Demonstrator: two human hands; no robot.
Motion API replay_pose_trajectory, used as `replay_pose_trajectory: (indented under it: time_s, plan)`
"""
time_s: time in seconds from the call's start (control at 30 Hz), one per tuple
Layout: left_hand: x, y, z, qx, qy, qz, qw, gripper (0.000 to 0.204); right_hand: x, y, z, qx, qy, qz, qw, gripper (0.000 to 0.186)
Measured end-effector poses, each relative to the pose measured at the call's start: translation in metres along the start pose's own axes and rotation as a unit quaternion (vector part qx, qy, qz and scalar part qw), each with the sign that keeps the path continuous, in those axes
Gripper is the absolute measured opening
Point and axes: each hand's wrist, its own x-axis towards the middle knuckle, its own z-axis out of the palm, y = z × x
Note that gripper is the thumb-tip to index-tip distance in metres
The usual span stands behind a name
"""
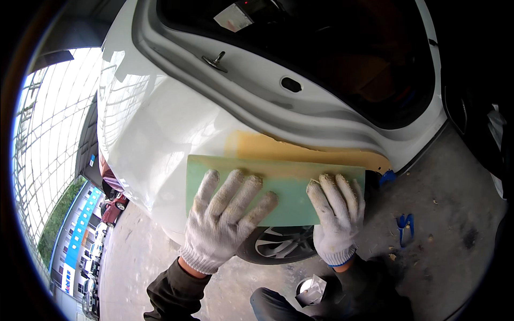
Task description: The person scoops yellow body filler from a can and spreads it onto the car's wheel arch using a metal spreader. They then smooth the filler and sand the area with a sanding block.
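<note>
A wide, translucent green plastic sheet (289, 203) lies against the white car's rear side, its upper edge over a tan patch of body filler (267, 145). My left hand (222, 222), in a white knit glove, holds the sheet's left part with fingers spread across its face. At the right end my gloved right hand (338, 214) grips it, fingers closer together. Four digits show on each hand; the thumbs seem hidden behind the sheet. Tan residue marks the glove fingertips. Some filler shows through the sheet's upper strip.
Below the sheet is the car's wheel (284, 246). A round tin (310, 289) with a paper-like piece stands near my knee (276, 305). A blue clamp-like tool (405, 229) lies on the concrete floor. The door opening has a metal striker (215, 61). Parked cars stand outside, left.
</note>
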Motion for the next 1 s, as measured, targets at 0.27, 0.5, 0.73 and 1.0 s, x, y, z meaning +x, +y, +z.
replay_pose_trajectory:
  time_s: [0.27,0.5,0.73,1.0]
  plan:
    - [0.021,-0.019,0.029,0.002,0.056,0.021,0.998,0.046,0.006,0.004,0.038,0.027,0.057,0.035,0.997,0.046]
    - [0.011,-0.027,0.048,-0.002,0.066,0.034,0.997,0.040,-0.005,-0.001,0.060,0.012,0.059,0.051,0.997,0.040]
    - [-0.012,-0.007,0.033,-0.004,0.041,0.024,0.999,0.039,-0.029,-0.009,0.050,0.044,0.041,0.047,0.997,0.041]
    - [0.014,-0.018,0.047,-0.010,0.023,0.020,0.999,0.045,-0.002,0.011,0.057,-0.008,0.022,0.040,0.999,0.035]
